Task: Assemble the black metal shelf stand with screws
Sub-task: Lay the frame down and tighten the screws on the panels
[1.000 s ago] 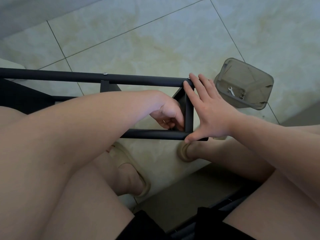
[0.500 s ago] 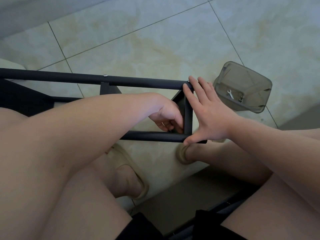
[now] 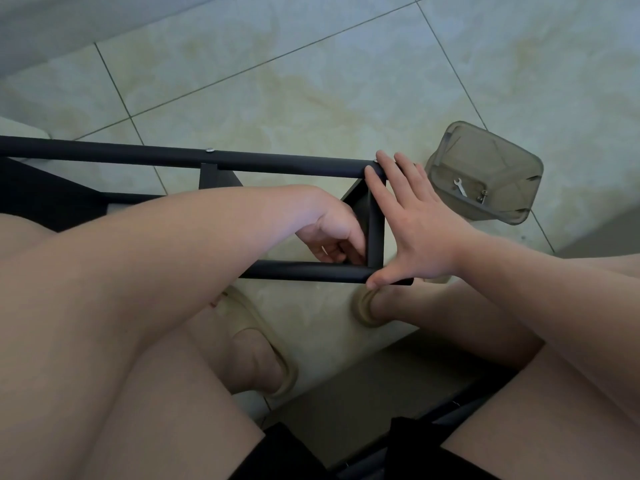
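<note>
Grey tub (image 3: 502, 157) with small wrench (image 3: 460, 187) and screws (image 3: 482, 197), beside the black frame (image 3: 304, 271)'s end; right hand (image 3: 419, 223) flat, straight-fingered against it, left hand (image 3: 332, 233) curled inside, grip unclear.

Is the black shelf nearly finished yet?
Not yet. One screw already sits in the top rail. The right hand presses flat on the end bar, while the left hand works inside that corner; what it holds is hidden. A spanner and spare screws wait in the tub.

A: Left hand (image 3: 329, 233)?
B: Fingertips hidden behind the shelf frame (image 3: 277, 164)'s short bar; can't tell what they hold.
A: Frame?
B: Cut off at the left edge.
A: Container (image 3: 502, 157)?
B: Bits beside the wrench (image 3: 460, 187) are too small to identify.
</note>
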`<action>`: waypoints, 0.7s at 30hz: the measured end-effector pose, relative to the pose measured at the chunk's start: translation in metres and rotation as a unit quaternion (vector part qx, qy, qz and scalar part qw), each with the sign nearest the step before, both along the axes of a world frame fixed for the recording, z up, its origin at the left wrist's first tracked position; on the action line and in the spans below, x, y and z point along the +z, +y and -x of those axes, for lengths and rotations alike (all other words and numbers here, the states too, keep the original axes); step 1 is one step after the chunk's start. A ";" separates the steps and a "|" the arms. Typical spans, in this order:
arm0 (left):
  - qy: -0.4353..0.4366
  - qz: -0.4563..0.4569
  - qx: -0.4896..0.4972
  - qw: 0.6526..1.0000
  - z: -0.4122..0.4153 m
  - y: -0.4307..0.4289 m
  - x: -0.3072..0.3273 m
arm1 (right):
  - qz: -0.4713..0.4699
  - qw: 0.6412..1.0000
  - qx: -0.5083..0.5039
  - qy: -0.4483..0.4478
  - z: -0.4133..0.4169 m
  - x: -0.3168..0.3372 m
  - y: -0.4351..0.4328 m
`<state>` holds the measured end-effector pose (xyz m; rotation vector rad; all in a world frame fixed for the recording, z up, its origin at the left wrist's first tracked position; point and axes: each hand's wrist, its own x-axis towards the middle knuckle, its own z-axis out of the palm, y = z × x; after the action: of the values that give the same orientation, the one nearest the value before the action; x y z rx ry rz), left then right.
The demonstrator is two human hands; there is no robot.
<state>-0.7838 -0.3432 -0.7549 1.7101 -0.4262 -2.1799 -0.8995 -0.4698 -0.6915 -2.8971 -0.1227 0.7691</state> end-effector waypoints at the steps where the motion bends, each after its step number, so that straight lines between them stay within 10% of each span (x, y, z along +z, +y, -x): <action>1: -0.001 0.000 0.003 1.000 0.000 0.000 -0.001 | -0.001 1.000 0.000 0.000 0.000 0.000 0.000; 21: -0.003 0.015 0.006 1.000 -0.001 -0.002 -0.002 | 0.000 1.000 0.002 -0.006 0.001 -0.003 -0.001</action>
<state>-0.7830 -0.3454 -0.7570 1.6989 -0.4475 -2.1500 -0.9000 -0.4705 -0.6941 -2.9032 -0.1307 0.7532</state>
